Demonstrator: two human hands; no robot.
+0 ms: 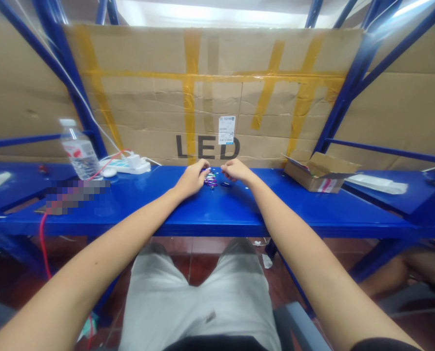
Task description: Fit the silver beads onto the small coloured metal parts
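My left hand (194, 178) rests at the left edge of a small pile of shiny purple and green pieces (210, 179), its fingers curled together. What they grip, if anything, is too small to make out. To the right of the pile, my right hand (236, 170) is closed in a pinch just above the table, and its contents are hidden too. A small dark oval piece (225, 184) lies below the right fingertips. Tiny pale bits are scattered around the pile.
The blue table (210, 209) backs onto a taped cardboard sheet (148, 107). At left stand a water bottle (79, 151) and a white power strip (128, 165), with a red cable (44, 234) running over the edge. An open cardboard box (318, 173) sits at right. Another person's leg (389, 273) shows lower right.
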